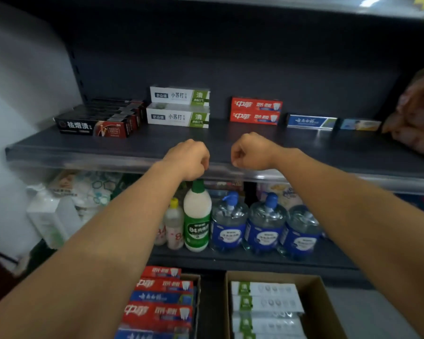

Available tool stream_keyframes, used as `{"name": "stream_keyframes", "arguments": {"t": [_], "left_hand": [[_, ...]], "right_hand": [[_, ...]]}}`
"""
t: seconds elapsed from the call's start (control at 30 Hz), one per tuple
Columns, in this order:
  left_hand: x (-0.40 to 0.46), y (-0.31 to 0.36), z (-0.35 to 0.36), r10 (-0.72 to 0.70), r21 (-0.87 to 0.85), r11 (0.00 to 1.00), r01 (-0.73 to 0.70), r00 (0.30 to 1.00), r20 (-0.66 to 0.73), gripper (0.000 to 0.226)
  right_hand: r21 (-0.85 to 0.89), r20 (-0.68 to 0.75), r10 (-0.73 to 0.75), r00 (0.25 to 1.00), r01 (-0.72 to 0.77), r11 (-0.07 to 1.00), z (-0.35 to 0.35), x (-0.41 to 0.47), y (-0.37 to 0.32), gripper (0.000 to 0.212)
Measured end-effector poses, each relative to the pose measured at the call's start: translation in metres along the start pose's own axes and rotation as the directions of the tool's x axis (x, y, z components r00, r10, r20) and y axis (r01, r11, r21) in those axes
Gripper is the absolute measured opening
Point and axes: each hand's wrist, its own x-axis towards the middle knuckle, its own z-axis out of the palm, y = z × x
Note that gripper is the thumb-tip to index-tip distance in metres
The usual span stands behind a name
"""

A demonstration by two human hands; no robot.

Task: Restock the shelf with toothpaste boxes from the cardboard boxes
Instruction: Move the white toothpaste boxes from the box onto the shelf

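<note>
At frame centre, over the shelf (83, 148) lip | my left grip (190, 159) and right grip (251, 151) fisted, empty | stock in cartons (323, 302) at bottom | I'd open, drop, lift red boxes (157, 314) flat.

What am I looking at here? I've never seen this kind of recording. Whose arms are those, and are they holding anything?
One picture, from a camera worn on a person's head, looking forward and down. The arms are that person's own. The left hand and right hand are curled into fists at the shelf edge, holding nothing. On the shelf stand toothpaste boxes: black, white, red and blue. Below sit two cardboard boxes of more toothpaste.
</note>
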Motion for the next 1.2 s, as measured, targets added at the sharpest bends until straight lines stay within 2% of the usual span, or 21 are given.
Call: {"name": "stream_keyframes", "arguments": {"t": [0.17,0.43,0.63,0.93,1.2], "left_hand": [[-0.033,0.049,0.046,0.053,-0.04,0.998,-0.05,0.995,0.081,0.018],[-0.061,0.1,0.163,0.164,-0.076,0.986,-0.148,0.942,0.293,0.023],[-0.071,0.121,0.263,0.152,-0.116,0.987,-0.109,0.869,0.47,0.021],[-0.069,0.114,0.353,0.113,-0.119,0.991,-0.057,0.829,0.548,0.024],[-0.067,0.107,0.388,0.052,-0.16,0.986,0.049,0.82,0.57,0.03]], "right_hand": [[-0.008,0.049,0.014,0.999,-0.013,1.0,0.023,-0.068,0.006,0.009],[-0.012,0.208,0.102,0.973,-0.101,0.995,0.113,-0.156,0.061,0.011],[0.034,0.355,0.162,0.921,-0.186,0.982,0.21,-0.202,0.104,0.016],[0.094,0.397,0.194,0.897,-0.25,0.964,0.315,-0.212,0.134,0.014],[0.067,0.412,0.247,0.877,-0.299,0.952,0.371,-0.218,0.144,0.055]]}}
